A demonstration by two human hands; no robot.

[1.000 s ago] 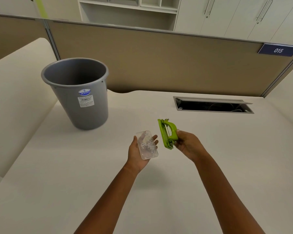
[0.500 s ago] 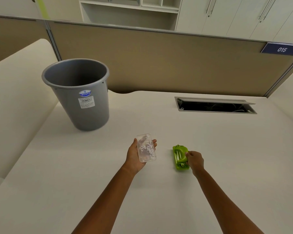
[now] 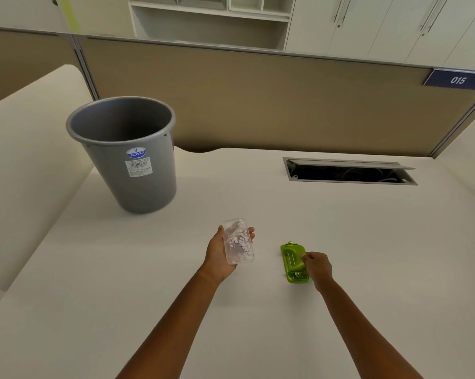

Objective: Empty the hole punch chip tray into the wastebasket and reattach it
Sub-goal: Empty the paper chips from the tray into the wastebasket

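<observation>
The chip tray (image 3: 238, 241) is a clear, shallow plastic rectangle, held open side up above the desk, with small white paper discs lying loose inside. The green hole punch (image 3: 294, 263) lies flat on the desk to its right. The grey wastebasket (image 3: 127, 154) stands upright, well apart, at the back left.

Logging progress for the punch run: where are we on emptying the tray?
Done: the clear chip tray is off the green hole punch, which lies on the desk under the right hand. In hand: the left hand holds the tray, paper chips visible inside. Left: tip it into the grey wastebasket, standing apart on the desk, then reattach it.
</observation>
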